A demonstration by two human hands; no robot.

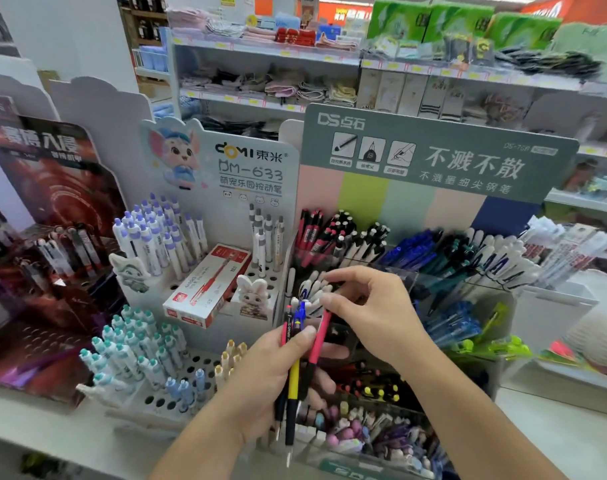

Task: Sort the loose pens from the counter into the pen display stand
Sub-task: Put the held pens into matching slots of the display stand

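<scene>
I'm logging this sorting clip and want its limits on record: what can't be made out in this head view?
- Bundle of pens: exact count unclear; the left hand wraps their middles.
- Pink pen: its top end is hidden behind the right hand's fingertips.
- Red pen box: small print too small to read.
- Back shelves: goods blurred.
- Dark display at left: cut off by the edge.

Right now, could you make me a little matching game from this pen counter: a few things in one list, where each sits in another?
Things:
1. pink-barrelled pen
2. red and white cardboard pen box
3. purple-capped white pens
4. teal-capped white pens

Places:
A. front rows of the white stand
B. lying across the white stand's middle
C. pinched by the right hand
D. back left rows of the white stand

Pairs: 1-C, 2-B, 3-D, 4-A
</scene>
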